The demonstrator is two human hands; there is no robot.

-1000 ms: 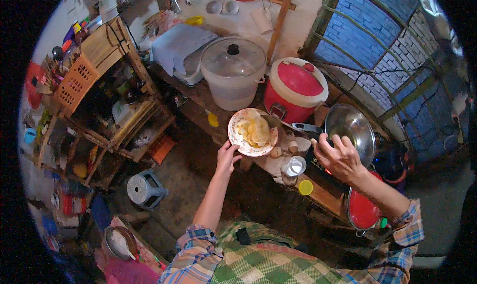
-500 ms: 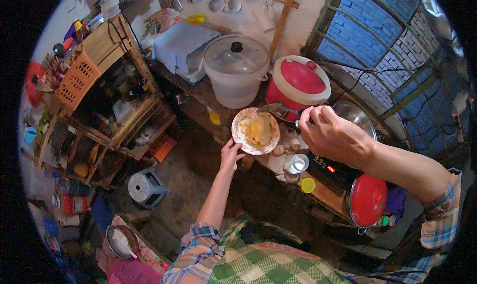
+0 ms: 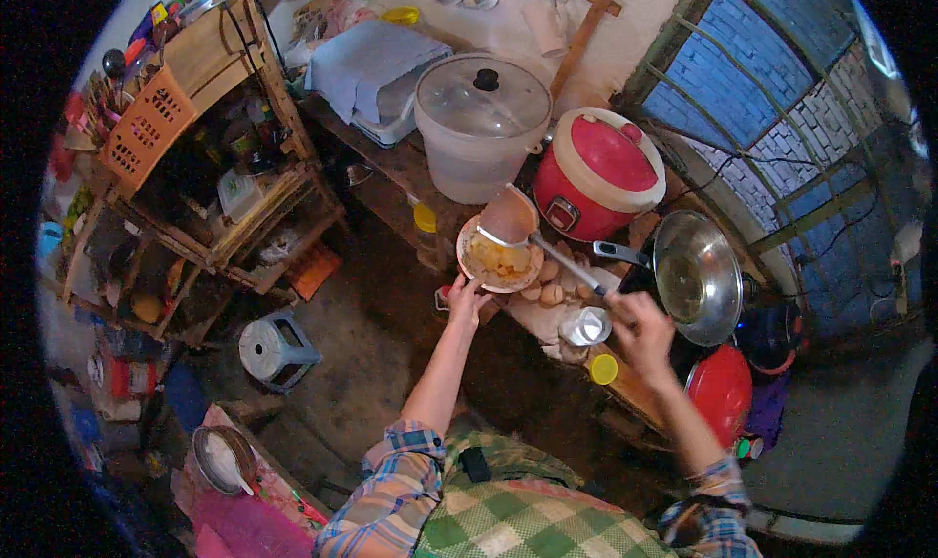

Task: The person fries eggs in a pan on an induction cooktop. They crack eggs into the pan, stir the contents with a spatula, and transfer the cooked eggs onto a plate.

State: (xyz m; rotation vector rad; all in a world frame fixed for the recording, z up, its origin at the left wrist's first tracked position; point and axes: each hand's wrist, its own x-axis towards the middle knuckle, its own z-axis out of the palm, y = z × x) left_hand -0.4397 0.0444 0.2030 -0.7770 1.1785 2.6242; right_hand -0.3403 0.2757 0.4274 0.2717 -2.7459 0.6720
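Observation:
A patterned plate point(image 3: 467, 268) holding yellow scrambled egg point(image 3: 508, 258) rests in my left hand point(image 3: 467, 302), its fingers and thumb gripping the near rim. My right hand point(image 3: 640, 335) is wrapped round the handle of a metal spatula point(image 3: 510, 216). The wide blade sits over the plate and hides part of the egg. To the right of the spatula stands a steel wok point(image 3: 699, 270) with a little liquid in its bottom. Just left of my right hand is a shiny metal cup point(image 3: 586, 327), with several eggs point(image 3: 552, 294) beside it.
Behind the plate stand a red and cream rice cooker point(image 3: 601, 174) and a lidded translucent bucket point(image 3: 479, 152). A red lid point(image 3: 720, 394) and a yellow lid point(image 3: 604, 368) lie near the counter's front. A grey stool point(image 3: 278, 350) is on the floor at left.
My right hand has moved back toward me, uncovering the wok. The spatula's blade has swung from the plate's far edge to over the egg. The plate remains in my left hand.

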